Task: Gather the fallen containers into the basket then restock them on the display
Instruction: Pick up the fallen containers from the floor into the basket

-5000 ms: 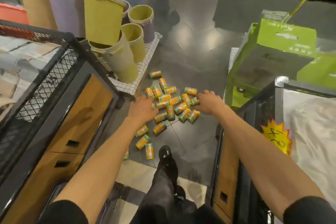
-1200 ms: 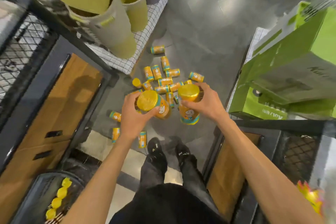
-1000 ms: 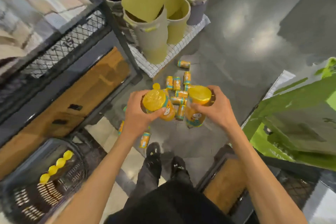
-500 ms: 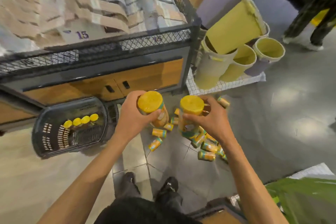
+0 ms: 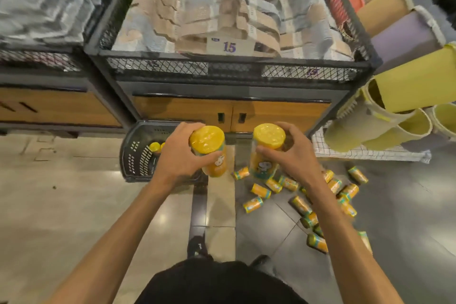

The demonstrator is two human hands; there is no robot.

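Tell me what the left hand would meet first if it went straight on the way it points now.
Probably the wooden cabinet door under the mesh display bin. The left hand, gripping a yellow-lidded container, points there; the basket seems lower, though depth is unclear.

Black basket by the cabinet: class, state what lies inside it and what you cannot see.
Yellow-lidded containers show inside the basket; the left hand and its held container cover the rest.

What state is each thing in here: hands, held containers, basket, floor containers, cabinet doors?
left hand: grips the left container, lid on.
right hand: grips the right container, lid on.
basket: standing on the floor, holds stowed containers.
floor containers: lying scattered on their sides, not gathered.
cabinet doors: shut.
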